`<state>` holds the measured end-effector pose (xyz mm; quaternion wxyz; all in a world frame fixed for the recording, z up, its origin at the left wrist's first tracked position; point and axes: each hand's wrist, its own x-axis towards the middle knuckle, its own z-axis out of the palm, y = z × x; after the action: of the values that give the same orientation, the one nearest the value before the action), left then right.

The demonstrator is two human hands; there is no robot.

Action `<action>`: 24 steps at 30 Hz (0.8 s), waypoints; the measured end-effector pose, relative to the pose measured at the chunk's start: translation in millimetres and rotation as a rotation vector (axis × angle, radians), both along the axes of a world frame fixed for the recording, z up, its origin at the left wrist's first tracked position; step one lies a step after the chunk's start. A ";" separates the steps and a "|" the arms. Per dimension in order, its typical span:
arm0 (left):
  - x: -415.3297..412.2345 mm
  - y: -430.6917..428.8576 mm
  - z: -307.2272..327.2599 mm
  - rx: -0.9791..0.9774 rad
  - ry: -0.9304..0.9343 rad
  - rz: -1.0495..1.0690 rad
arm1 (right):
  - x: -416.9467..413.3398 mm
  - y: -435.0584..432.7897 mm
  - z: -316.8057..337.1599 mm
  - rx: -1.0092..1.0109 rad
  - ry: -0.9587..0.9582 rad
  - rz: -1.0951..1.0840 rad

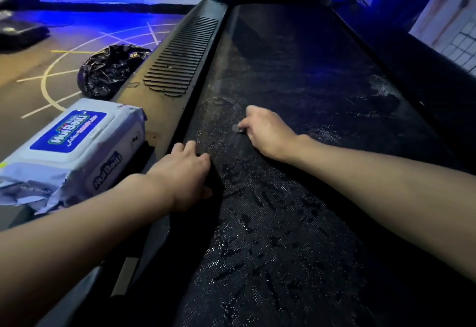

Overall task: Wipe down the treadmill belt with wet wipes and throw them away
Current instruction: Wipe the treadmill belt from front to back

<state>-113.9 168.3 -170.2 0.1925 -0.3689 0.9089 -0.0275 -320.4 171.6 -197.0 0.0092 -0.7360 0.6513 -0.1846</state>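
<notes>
Scrubbing the belt [296, 81], wipe [235, 128] pinched in right hand [268, 130], left hand [185, 172] resting loose, empty. Next: probably further up.

Floor [31, 74]: crumpled black bag [108, 69] beside treadmill side rail [154, 105].

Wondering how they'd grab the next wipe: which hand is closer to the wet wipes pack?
Left. The left hand rests at the treadmill belt's left edge, just right of the wet wipes pack; the right hand is farther right, mid-belt, pinching a small grey wipe.
</notes>
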 end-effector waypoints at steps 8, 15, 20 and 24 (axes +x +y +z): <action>7.7 11.7 3.5 -0.006 -0.161 -0.100 | 22.0 -14.5 -2.3 0.008 -0.034 -0.038; 20.6 18.1 2.4 -0.137 -0.136 -0.207 | 42.2 -18.7 0.4 0.019 -0.011 0.112; 12.8 33.2 2.5 -0.149 -0.077 -0.221 | 66.4 -16.3 -8.1 0.012 -0.014 0.173; 7.6 49.7 4.7 -0.169 -0.032 -0.203 | 57.0 -28.6 -4.0 0.034 -0.056 0.166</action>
<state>-106.3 218.0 -165.4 0.1714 -0.2893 0.9329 -0.1293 -263.4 143.0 -201.0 0.0552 -0.7816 0.5907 -0.1928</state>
